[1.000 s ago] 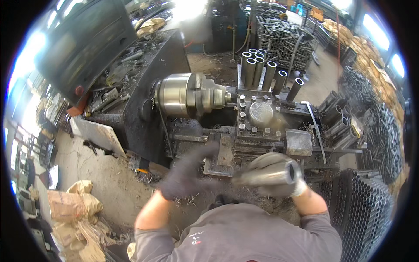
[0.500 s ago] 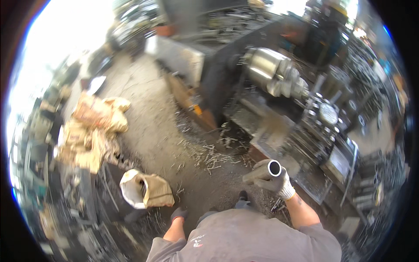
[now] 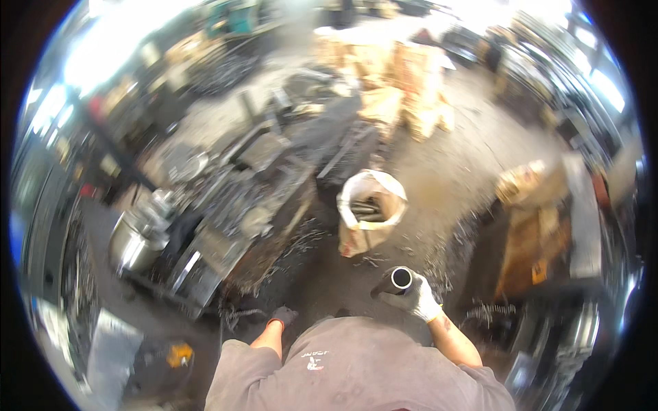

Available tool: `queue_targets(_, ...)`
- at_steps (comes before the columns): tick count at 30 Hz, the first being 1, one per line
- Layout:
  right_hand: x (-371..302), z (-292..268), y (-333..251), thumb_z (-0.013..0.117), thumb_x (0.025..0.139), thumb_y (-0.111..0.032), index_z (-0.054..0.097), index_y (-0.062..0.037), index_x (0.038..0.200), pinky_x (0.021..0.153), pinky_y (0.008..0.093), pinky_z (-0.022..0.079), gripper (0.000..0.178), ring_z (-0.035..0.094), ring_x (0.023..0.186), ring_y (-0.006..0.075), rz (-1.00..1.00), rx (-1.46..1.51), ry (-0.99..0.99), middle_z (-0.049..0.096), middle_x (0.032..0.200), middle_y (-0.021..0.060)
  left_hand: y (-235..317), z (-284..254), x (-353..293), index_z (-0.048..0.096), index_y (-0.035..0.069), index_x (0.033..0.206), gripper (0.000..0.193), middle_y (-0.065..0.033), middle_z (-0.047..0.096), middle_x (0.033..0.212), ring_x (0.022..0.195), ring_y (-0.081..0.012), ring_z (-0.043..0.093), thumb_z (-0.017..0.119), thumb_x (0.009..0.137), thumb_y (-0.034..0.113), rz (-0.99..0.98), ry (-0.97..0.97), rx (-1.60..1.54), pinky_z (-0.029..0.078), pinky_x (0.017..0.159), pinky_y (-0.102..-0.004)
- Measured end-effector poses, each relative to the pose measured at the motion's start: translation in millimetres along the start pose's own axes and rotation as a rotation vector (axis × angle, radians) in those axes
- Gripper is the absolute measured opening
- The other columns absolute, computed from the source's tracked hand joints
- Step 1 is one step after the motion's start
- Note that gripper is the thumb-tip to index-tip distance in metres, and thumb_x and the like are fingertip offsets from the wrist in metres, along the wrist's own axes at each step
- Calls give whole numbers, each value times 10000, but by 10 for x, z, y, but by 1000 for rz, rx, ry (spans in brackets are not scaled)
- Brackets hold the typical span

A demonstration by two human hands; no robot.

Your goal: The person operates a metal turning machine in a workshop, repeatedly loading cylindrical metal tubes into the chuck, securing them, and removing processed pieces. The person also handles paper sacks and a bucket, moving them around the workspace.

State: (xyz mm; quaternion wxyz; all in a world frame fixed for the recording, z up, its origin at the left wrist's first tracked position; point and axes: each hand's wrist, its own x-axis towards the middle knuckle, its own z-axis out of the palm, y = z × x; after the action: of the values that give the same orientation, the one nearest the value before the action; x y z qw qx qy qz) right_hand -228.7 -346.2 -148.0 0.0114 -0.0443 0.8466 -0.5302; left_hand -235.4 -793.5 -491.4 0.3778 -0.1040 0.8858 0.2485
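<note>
My right hand [image 3: 421, 301], in a pale work glove with a dirty palm, is wrapped round a short metal pipe [image 3: 401, 277]. The pipe's round open end faces up toward me. Low on the left hangs my left hand [image 3: 284, 316] in a dark glove, close to my body; its fingers are too blurred to read. Ahead of me an open-topped sack [image 3: 363, 238] stands on the floor, with several metal pipe pieces [image 3: 367, 208] inside. The pipe in my hand is apart from the sack, nearer to me and to its right.
On the left is a lathe with a shiny chuck [image 3: 137, 240] and a long bed. Brown paper sacks [image 3: 415, 82] are piled at the far middle. Metal shavings [image 3: 439, 264] litter the floor. A rusty brown panel [image 3: 531, 240] stands at the right.
My view has swung round to the left: the lathe now lies left instead of right, and the open sack is straight ahead. The pipe stays in my right hand.
</note>
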Motion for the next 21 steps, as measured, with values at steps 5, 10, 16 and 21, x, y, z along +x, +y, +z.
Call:
queue_targets(5, 1097, 725, -453, 906, 777, -308, 724, -64, 1105, 861, 401, 584, 448, 730, 932, 276, -130, -127, -433, 752, 998, 132, -935, 296, -231, 777, 71, 1197, 490, -200, 740, 1259, 1200, -388, 694, 546, 986, 447, 57, 190, 172, 547, 989, -463)
queue_targets(10, 2122, 1493, -860, 922, 743, -294, 717, -74, 1152, 868, 411, 593, 507, 765, 950, 285, -336, -37, -550, 775, 1030, 155, -961, 415, -1275, 753, 96, 1256, 475, -194, 735, 1283, 1227, -394, 676, 525, 1011, 432, -423, 378, -488, 541, 988, -480)
queue_targets(16, 3224, 2365, -1069, 851, 773, -289, 713, -105, 1163, 831, 456, 609, 453, 751, 964, 387, -561, -76, -571, 765, 1044, 177, -781, 598, -1923, 634, 11, 1392, 563, -265, 666, 1377, 1283, -439, 628, 523, 1057, 449, -1182, 945, -1029, 513, 1014, -514)
queue_targets(21, 3600, 2550, -1130, 859, 795, -346, 665, -136, 1253, 818, 473, 621, 540, 754, 948, 401, -587, -249, -658, 760, 1087, 169, -744, 198, -2070, 569, -28, 1444, 611, -292, 587, 1472, 1314, -462, 594, 506, 1093, 468, -1398, 1691, -993, 488, 1056, -519)
